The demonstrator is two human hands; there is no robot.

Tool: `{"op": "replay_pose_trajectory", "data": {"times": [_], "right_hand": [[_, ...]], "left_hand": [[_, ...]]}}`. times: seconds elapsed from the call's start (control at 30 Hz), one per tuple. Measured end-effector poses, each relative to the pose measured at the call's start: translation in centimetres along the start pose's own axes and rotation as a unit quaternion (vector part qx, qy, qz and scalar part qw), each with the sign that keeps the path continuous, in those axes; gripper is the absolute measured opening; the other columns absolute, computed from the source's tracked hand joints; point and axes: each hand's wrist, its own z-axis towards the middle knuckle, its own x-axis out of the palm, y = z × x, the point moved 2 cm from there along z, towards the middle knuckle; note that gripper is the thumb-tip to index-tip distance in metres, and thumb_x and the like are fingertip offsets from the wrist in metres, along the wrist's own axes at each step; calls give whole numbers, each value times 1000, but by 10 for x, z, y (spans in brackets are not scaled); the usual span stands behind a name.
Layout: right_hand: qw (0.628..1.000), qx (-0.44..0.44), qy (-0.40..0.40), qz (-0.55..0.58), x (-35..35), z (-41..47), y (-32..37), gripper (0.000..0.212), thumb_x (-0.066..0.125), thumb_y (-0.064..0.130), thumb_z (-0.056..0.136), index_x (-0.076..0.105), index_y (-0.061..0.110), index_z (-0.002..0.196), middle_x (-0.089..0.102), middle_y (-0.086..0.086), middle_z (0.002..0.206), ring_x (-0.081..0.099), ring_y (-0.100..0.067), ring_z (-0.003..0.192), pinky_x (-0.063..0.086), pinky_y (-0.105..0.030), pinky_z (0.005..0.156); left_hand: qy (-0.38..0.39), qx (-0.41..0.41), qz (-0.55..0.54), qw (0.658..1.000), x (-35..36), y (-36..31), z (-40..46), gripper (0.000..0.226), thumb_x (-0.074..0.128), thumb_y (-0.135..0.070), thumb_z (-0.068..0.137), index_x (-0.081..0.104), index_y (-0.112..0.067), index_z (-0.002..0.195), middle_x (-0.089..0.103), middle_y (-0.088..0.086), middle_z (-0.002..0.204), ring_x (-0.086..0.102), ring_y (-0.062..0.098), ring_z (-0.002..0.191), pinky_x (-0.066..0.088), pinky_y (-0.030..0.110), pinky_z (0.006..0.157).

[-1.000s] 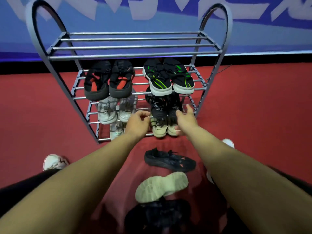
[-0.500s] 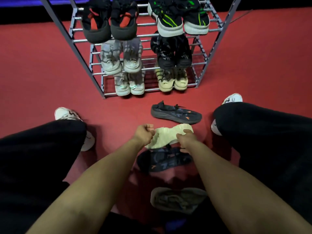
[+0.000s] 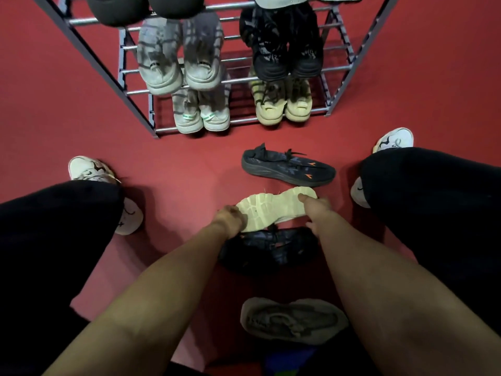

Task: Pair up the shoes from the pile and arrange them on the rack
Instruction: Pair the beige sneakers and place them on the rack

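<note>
Now left hand (image 3: 229, 219), right hand (image 3: 315, 206) grip cream shoe (image 3: 273, 210), sole up.

The small dark marks on the grey shoes' (image 3: 179, 58) tongues are too blurred to read.

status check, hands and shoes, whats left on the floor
Left hand and right hand both on the cream shoe, sole up. Three more loose on floor: two dark shoes, one grey shoe. Rack path open.
</note>
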Motion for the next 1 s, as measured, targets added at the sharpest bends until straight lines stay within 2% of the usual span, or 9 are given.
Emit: {"op": "replay_pose_trajectory", "data": {"times": [0.07,0.17,0.3,0.47,0.6,0.73,0.87,0.93,1.0], "right_hand": [[1000,13,12,21,2,2,-1,66,71,33,85,40,7,138,49,-13,142,50,-34,127,41,-48,107],[999,10,12,31,-3,5,-2,55,67,26,90,45,2,134,52,-14,139,51,-32,126,42,-44,105],[990,32,65,118,-7,-13,6,10,58,9,89,53,10,98,61,-12,115,59,-28,103,54,-48,91],[975,-27,163,147,10,-56,31,51,58,5,67,54,16,117,64,-9,115,64,-28,103,59,-41,69],[961,-227,148,60,35,-102,55,38,61,-3,70,51,18,101,58,0,86,56,-18,78,50,-32,67],[846,-494,129,-152,55,-147,41,46,68,3,66,50,24,103,60,4,100,59,-17,85,46,-28,69],[647,-667,147,-339,69,-167,6,49,66,2,69,55,20,113,57,3,123,51,-23,114,49,-34,90],[621,-679,147,-363,66,-163,-5,51,73,9,71,53,21,117,53,2,131,50,-23,121,52,-39,91],[627,-669,127,-378,59,-157,-9,57,79,23,71,50,20,119,52,0,128,53,-22,116,53,-40,88]], "left_hand": [[11,-10,-3,1000,0,3,4,9,60,-27,78,55,-25,85,67,10,100,69,33,94,60,42,80],[12,-21,-43,999,-3,6,11,3,58,-19,82,58,-19,78,65,8,92,67,32,88,59,40,81],[4,-27,-89,996,-15,-2,11,20,59,-14,84,65,-3,99,60,12,92,53,20,88,48,34,84],[8,-64,-122,990,-30,-20,-21,26,49,-27,97,54,-13,76,56,10,76,51,21,61,44,32,62],[48,-99,-254,961,-55,-42,-49,56,33,-62,94,57,-13,83,55,5,72,52,19,60,55,35,61],[121,-106,-308,938,-92,-44,-65,85,34,-86,74,59,-11,103,63,1,94,63,18,80,56,32,63],[98,-71,-230,966,-100,-31,-83,22,61,-40,85,61,-18,86,61,0,79,59,12,71,52,26,61],[74,-58,-236,967,-94,-16,-85,9,62,-23,85,64,-18,91,65,-1,73,61,13,69,51,27,61],[67,-42,-271,959,-87,-5,-86,26,63,-18,87,62,-22,112,69,0,80,65,16,71,55,28,58]]}}
